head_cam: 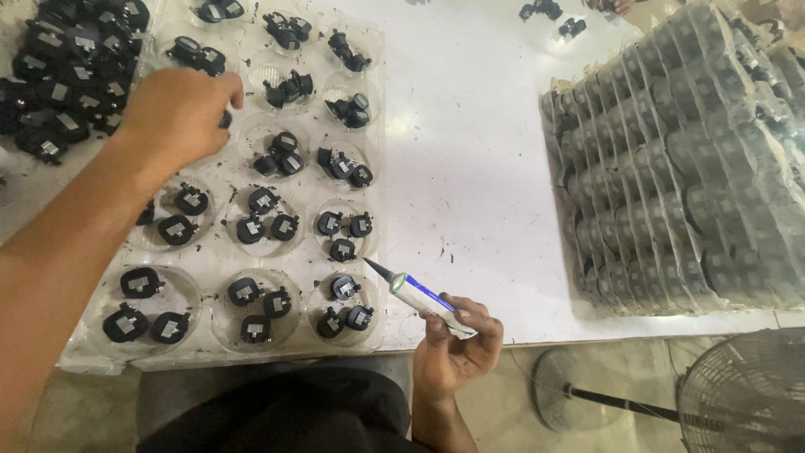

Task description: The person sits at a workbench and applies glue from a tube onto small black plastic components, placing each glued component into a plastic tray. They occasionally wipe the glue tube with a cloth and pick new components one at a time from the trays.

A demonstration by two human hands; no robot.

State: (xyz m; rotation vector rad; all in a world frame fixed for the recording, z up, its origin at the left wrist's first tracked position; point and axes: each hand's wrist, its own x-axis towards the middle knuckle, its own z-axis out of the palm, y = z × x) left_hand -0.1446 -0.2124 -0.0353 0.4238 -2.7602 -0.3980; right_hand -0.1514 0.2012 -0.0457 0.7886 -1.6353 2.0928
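Observation:
My left hand (178,115) reaches over a clear plastic tray (381,151) on a white table and curls its fingers down into one of the tray's round wells. What it grips, if anything, is hidden under the hand. Each well holds two or three small black parts (267,216) with silver tops. My right hand (453,344) holds a small white and blue glue tube (419,294) at the table's near edge. The tube's dark pointed nozzle (377,268) aims left, toward the black parts (345,304) in the tray's bottom right well.
A heap of loose black parts (63,75) lies at the far left. Stacked trays wrapped in clear plastic (679,168) fill the right side. A few more black parts (549,17) sit at the far edge. A floor fan (738,394) stands below the table on the right.

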